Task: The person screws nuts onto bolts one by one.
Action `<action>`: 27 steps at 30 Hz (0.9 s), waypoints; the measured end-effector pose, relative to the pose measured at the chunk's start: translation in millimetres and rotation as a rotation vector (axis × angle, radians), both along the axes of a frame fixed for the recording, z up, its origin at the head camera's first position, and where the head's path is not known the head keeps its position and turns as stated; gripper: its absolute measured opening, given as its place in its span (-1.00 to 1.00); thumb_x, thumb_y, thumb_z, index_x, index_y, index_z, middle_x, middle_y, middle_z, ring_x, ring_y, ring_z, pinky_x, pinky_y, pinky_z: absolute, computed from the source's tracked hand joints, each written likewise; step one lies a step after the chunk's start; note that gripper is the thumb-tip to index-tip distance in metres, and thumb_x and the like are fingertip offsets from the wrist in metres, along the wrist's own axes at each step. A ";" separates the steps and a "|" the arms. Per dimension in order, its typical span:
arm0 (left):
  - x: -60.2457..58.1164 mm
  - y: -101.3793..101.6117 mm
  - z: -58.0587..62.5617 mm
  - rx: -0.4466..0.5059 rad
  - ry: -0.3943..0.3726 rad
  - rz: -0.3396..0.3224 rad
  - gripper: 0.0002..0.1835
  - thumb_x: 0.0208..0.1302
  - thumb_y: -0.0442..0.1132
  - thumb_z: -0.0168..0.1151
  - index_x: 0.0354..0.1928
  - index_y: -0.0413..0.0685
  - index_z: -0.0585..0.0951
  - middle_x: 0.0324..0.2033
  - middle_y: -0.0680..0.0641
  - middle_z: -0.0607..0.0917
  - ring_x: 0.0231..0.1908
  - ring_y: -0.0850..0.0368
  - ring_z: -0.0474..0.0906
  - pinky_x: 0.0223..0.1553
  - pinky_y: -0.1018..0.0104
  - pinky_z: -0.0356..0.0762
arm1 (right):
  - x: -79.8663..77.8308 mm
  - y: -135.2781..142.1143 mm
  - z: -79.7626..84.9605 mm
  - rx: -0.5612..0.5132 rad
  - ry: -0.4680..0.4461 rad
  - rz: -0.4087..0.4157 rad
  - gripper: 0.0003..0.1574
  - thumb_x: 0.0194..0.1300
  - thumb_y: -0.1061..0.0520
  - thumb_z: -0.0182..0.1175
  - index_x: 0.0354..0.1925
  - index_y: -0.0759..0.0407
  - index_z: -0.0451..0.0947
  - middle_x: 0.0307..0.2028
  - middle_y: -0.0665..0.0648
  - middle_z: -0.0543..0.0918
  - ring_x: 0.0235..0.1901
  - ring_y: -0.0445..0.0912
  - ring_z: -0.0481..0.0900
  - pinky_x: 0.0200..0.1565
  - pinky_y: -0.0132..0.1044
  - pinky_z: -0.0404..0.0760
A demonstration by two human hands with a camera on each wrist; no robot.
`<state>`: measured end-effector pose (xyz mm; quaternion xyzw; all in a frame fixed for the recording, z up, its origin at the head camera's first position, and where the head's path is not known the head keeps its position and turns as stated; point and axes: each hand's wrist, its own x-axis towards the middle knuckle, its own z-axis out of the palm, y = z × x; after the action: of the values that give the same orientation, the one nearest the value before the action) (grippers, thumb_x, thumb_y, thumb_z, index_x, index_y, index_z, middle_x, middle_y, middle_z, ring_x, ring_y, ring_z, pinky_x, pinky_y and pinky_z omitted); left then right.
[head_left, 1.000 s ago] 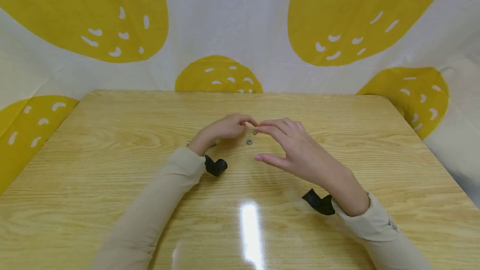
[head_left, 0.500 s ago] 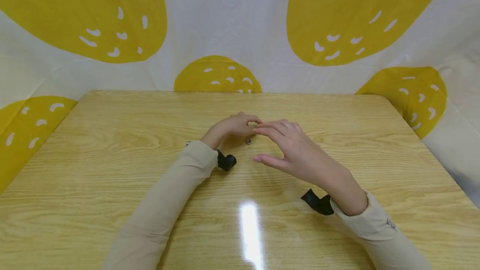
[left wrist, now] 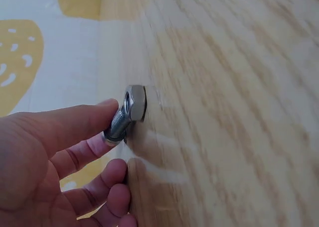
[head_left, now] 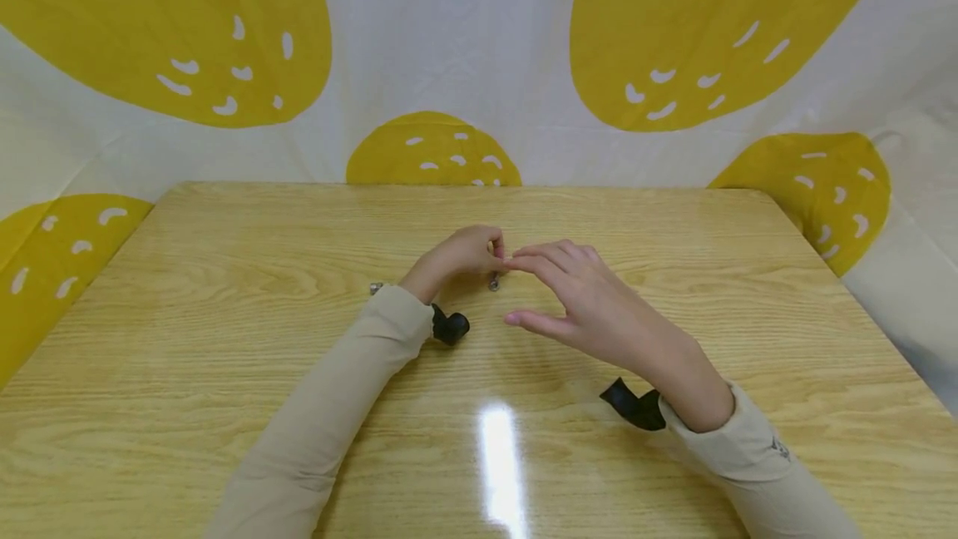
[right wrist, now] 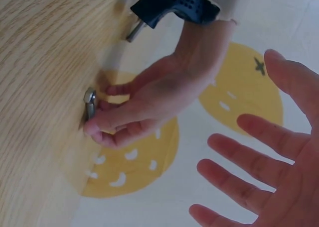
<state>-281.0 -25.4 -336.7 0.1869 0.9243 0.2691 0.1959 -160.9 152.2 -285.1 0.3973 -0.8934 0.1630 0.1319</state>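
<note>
My left hand (head_left: pixel 467 249) pinches a short threaded metal bolt (left wrist: pixel 118 125) between thumb and fingertip, low over the table. The bolt's end meets a hex nut (left wrist: pixel 136 103) beside it; whether the threads are engaged I cannot tell. In the head view the nut (head_left: pixel 494 284) shows just below the left fingertips. The right wrist view also has the left hand (right wrist: pixel 144 105) with the nut (right wrist: pixel 89 95) at its fingertips. My right hand (head_left: pixel 580 294) hovers close by on the right with fingers extended and thumb apart, holding nothing.
Another small metal piece (head_left: pixel 376 288) lies left of the left wrist, partly behind the sleeve; the right wrist view shows it as a rod (right wrist: pixel 135 31). Black wrist mounts (head_left: pixel 451 327) stick out by both cuffs. A patterned cloth (head_left: pixel 456 48) hangs behind the wooden table (head_left: pixel 224 273).
My left hand has moved right and lowered its fingertips to the bolt, which lay by the nut a second ago, and now pinches it. The right hand stays almost still.
</note>
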 end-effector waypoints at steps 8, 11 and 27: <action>0.7 -8.0 2.4 0.029 -0.018 0.068 -0.87 0.22 -0.20 0.22 -0.33 -0.09 0.48 -0.43 -0.01 0.49 -0.46 0.15 0.35 -0.44 0.41 0.28 | 0.6 -0.4 0.2 0.008 -0.008 -0.005 -0.31 0.16 -0.15 0.25 0.15 0.18 0.42 0.11 0.11 0.51 0.15 0.01 0.39 0.18 0.02 0.30; 0.2 -8.9 2.7 0.024 -0.014 0.073 -0.86 0.21 -0.20 0.23 -0.35 -0.09 0.49 -0.44 -0.01 0.49 -0.49 0.17 0.35 -0.47 0.43 0.29 | 0.8 -0.5 0.2 0.003 -0.018 -0.007 -0.32 0.17 -0.16 0.25 0.15 0.17 0.42 0.11 0.10 0.50 0.16 0.00 0.38 0.19 0.02 0.28; 3.5 -15.5 4.5 0.002 0.056 0.080 -0.92 0.22 -0.24 0.12 -0.39 -0.08 0.48 -0.49 -0.01 0.50 -0.49 0.15 0.37 -0.45 0.41 0.28 | 1.7 -0.2 3.1 0.017 -0.043 -0.022 -0.31 0.18 -0.16 0.24 0.17 0.17 0.41 0.13 0.11 0.49 0.16 0.01 0.38 0.21 0.03 0.26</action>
<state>-277.4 -41.0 -332.3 0.1577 0.9358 0.2724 0.1587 -159.3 152.0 -282.0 0.3848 -0.9018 0.1623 0.1110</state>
